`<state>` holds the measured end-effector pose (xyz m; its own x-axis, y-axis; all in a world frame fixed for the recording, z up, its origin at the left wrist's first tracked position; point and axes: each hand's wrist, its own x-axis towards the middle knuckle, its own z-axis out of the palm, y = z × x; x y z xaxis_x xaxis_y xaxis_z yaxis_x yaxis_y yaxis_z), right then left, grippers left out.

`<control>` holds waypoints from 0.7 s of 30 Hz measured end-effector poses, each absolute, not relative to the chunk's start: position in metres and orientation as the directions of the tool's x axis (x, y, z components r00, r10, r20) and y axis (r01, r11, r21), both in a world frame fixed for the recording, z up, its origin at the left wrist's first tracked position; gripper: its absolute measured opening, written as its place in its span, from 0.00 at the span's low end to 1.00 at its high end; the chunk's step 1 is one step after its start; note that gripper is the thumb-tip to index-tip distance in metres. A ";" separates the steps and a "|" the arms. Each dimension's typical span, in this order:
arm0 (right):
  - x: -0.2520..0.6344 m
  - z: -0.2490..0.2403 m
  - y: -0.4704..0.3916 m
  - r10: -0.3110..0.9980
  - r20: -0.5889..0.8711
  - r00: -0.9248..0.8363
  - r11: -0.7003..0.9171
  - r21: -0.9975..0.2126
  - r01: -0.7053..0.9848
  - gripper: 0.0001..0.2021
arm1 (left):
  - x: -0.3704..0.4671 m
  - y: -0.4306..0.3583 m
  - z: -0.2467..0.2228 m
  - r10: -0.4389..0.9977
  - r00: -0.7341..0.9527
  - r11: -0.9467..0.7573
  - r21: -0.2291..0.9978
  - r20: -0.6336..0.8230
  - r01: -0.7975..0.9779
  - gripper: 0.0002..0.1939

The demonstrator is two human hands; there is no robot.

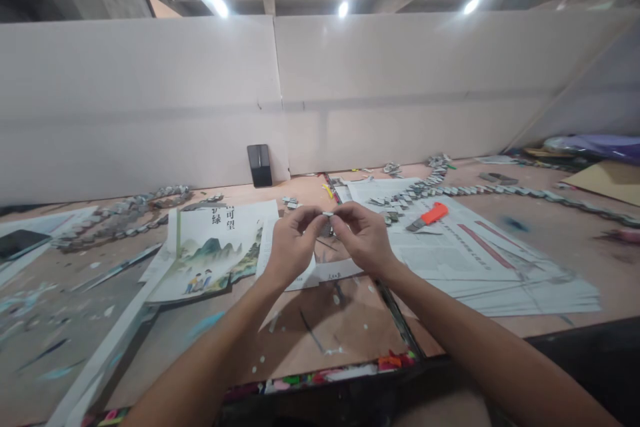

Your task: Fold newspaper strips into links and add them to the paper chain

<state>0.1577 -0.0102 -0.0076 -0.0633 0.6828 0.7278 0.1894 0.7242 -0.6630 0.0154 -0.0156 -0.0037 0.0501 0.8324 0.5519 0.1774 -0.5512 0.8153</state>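
Near the middle of the view, my left hand [295, 245] and my right hand [363, 235] meet at the fingertips. Both pinch a small folded paper piece [328, 214] between thumbs and forefingers. Beyond them lie small folded paper pieces [290, 201]. To the right, an orange-handled cutter [429, 217] rests on newspaper sheets [450, 257], beside a chain of folded paper [420, 190]. A printed page with painted mountains [213, 253] lies left of my left hand.
A black phone [259, 165] leans upright against the white partition [150, 100]. Another dark phone [23, 243] lies far left, near a coiled paper chain [120, 213]. A long paper chain [545, 196] stretches right, below a purple plastic bag [600, 145].
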 end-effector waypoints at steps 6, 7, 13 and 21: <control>0.152 -0.010 -0.010 0.707 0.708 -0.002 0.703 -0.702 0.115 0.02 | 0.025 -0.018 -0.009 0.833 -0.047 -0.549 0.834 0.552 0.051 0.05; 0.152 -0.010 -0.009 0.710 0.704 -0.008 0.700 -0.705 0.118 0.03 | 0.024 -0.017 -0.009 0.828 -0.057 -0.553 0.830 0.557 0.071 0.05; 0.162 -0.007 -0.006 0.638 0.763 -0.103 0.753 -0.592 0.288 0.05 | 0.015 -0.013 -0.007 0.781 0.005 -0.613 0.764 0.625 0.201 0.07; 0.164 -0.003 -0.008 0.625 0.761 -0.175 0.764 -0.549 0.339 0.04 | 0.011 -0.013 -0.003 0.843 0.044 -0.537 0.835 0.536 0.121 0.06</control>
